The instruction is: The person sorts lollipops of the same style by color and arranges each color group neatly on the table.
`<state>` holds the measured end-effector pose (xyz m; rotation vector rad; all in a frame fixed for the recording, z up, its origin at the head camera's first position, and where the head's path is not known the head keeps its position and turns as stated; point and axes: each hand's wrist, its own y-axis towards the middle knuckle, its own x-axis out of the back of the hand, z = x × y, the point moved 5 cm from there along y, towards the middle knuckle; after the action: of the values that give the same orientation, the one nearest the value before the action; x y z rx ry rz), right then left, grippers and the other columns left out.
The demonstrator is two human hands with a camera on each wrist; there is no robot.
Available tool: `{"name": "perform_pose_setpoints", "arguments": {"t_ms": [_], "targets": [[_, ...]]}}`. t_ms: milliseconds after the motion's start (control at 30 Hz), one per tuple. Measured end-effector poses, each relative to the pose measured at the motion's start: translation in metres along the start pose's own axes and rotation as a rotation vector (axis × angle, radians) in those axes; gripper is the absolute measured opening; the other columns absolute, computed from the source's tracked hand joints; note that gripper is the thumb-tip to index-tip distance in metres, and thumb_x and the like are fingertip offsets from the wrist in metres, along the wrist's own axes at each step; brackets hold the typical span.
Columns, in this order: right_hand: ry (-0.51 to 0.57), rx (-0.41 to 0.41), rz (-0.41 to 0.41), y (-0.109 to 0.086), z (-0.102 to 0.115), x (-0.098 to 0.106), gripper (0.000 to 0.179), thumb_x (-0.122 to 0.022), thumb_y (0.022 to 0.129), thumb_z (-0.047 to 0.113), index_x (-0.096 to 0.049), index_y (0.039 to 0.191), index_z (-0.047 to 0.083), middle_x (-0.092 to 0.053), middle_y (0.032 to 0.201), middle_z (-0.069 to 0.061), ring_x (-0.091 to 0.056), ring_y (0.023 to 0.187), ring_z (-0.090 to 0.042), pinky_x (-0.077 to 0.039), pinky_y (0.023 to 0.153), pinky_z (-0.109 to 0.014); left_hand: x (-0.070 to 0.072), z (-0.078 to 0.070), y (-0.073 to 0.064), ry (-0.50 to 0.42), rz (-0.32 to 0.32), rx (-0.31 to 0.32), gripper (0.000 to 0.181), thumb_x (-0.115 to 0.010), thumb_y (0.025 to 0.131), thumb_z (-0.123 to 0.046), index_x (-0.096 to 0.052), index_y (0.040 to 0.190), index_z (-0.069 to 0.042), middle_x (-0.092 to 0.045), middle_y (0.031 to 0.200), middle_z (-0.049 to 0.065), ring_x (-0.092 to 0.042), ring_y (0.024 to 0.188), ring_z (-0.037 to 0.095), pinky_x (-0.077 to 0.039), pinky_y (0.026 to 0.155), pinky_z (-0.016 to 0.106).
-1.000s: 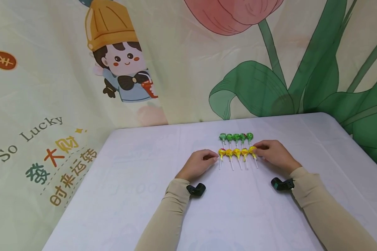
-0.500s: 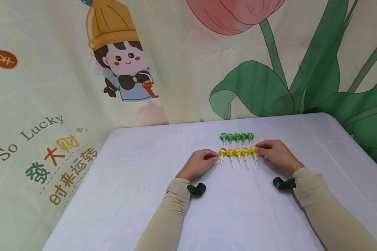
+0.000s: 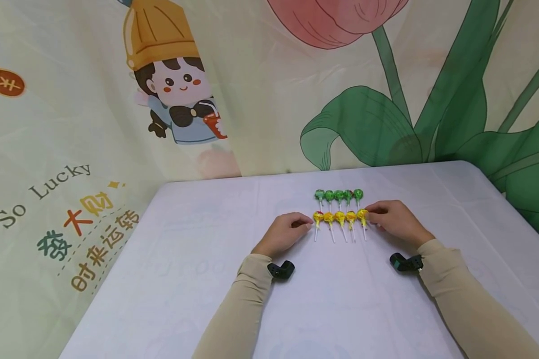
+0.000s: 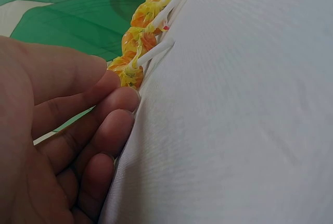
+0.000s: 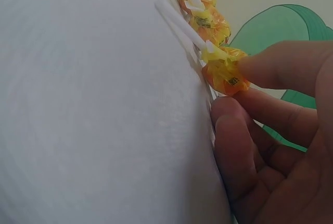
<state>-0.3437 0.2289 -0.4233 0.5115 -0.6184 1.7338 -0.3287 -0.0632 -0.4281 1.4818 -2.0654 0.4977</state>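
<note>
In the head view a row of several yellow lollipops [image 3: 339,218] lies on the white table, sticks toward me. Behind it is a row of several green lollipops [image 3: 339,195]. My right hand [image 3: 397,222] pinches the head of the rightmost yellow lollipop [image 5: 223,70] between thumb and index finger, its other fingers curled against the cloth. My left hand [image 3: 285,233] rests at the opposite end of the row. Its loosely bent fingertips lie against or very near the leftmost yellow lollipop [image 4: 128,72]; contact is hard to tell.
A white cloth covers the table [image 3: 197,279]. A printed backdrop [image 3: 260,99] with a cartoon figure and a tulip hangs right behind its far edge. Black wrist cameras [image 3: 281,270] sit on both sleeves.
The stick of the rightmost yellow lollipop has swung slightly left, nearer in line with the others, under my right hand. My left hand stays almost still.
</note>
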Motion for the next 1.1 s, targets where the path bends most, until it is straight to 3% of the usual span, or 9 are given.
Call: {"name": "perform_pose_setpoints", "arguments": {"t_ms": [267, 1100], "targets": [[0.005, 0.0, -0.001, -0.0018, 0.0015, 0.0006, 0.039, -0.061, 0.1, 0.03, -0.064, 0.129, 0.004, -0.064, 0.115, -0.013, -0.056, 0.093, -0.026, -0.052, 0.074, -0.031, 0.0002, -0.0006, -0.0003, 0.008, -0.002, -0.012, 0.019, -0.063, 0.1, -0.031, -0.074, 0.112, -0.024, -0.067, 0.112, -0.012, -0.06, 0.103, 0.009, -0.047, 0.092, 0.034], [0.004, 0.023, -0.013, -0.0024, 0.0036, 0.0001, 0.036, -0.063, 0.099, 0.027, -0.065, 0.126, 0.003, -0.064, 0.119, -0.014, -0.055, 0.092, -0.026, -0.052, 0.073, -0.031, 0.0028, -0.0032, -0.0012, 0.016, 0.003, -0.004, 0.019, -0.062, 0.1, -0.031, -0.074, 0.112, -0.023, -0.067, 0.113, -0.01, -0.06, 0.103, 0.01, -0.047, 0.092, 0.034]]}}
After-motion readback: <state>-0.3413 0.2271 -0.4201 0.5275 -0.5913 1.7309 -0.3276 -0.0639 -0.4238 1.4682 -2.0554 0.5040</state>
